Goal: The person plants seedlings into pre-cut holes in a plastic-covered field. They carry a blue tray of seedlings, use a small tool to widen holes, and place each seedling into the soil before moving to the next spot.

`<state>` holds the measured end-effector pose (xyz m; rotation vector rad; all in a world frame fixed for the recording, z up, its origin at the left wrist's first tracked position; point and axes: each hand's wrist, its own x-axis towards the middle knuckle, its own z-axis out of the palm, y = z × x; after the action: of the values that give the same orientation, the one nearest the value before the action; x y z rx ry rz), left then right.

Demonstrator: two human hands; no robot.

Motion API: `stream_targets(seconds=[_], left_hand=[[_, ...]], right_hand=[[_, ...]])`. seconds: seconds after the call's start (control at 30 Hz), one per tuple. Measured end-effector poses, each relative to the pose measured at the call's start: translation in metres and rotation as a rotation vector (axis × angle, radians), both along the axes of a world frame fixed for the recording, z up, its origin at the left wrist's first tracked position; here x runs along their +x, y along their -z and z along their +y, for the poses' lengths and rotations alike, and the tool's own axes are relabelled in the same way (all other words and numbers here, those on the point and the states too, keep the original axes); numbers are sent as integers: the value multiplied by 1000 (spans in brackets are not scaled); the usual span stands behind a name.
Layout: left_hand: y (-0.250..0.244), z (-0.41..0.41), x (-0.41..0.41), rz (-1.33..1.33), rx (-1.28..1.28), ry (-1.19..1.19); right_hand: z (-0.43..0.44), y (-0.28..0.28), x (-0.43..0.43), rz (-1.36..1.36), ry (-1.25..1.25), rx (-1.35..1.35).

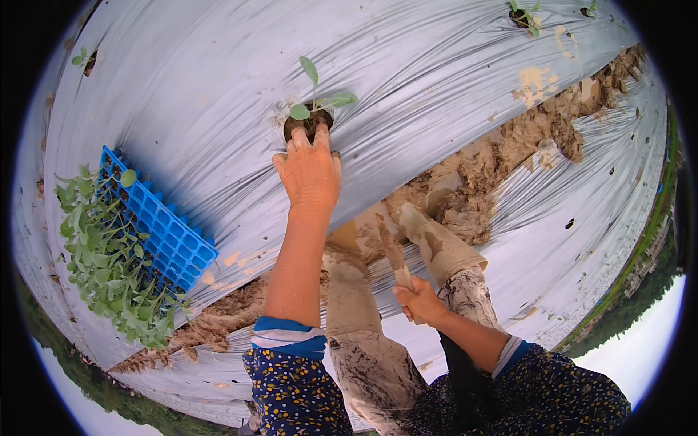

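My left hand (pixel 310 169) reaches into a round planting hole (pixel 293 126) in silvery plastic mulch film (pixel 229 87). Its fingertips press on dark soil at the base of a leafy seedling (pixel 313 101), with the fingers slightly apart. The seedling stands in the hole, its few green leaves spread above the film. Lower down, my right hand (pixel 422 300) grips a flat wooden stick (pixel 393 248) by its lower end. Mud coats the stick's far end, which points up towards the furrow.
A blue plug tray (pixel 169 231) rests on the film at the left, crowded with seedlings (pixel 109 261) along one side. A muddy furrow (pixel 480 169) with puddled water runs diagonally; my mud-covered boots (pixel 351 294) stand in it. Other seedlings (pixel 526 19) grow from holes farther off.
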<state>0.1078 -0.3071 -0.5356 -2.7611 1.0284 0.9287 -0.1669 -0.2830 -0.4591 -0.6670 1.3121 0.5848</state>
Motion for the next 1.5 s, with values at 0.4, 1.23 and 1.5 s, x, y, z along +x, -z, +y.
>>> stream_targets(seconds=[0.4, 1.23, 1.5], left_hand=[[5, -18, 10, 54, 172, 76], [6, -20, 7, 82, 179, -102], [1, -26, 8, 89, 232, -88]], right_hand=[[1, 3, -2, -11, 42, 16], [1, 5, -6, 6, 131, 62], [-1, 3, -2, 43, 118, 77]])
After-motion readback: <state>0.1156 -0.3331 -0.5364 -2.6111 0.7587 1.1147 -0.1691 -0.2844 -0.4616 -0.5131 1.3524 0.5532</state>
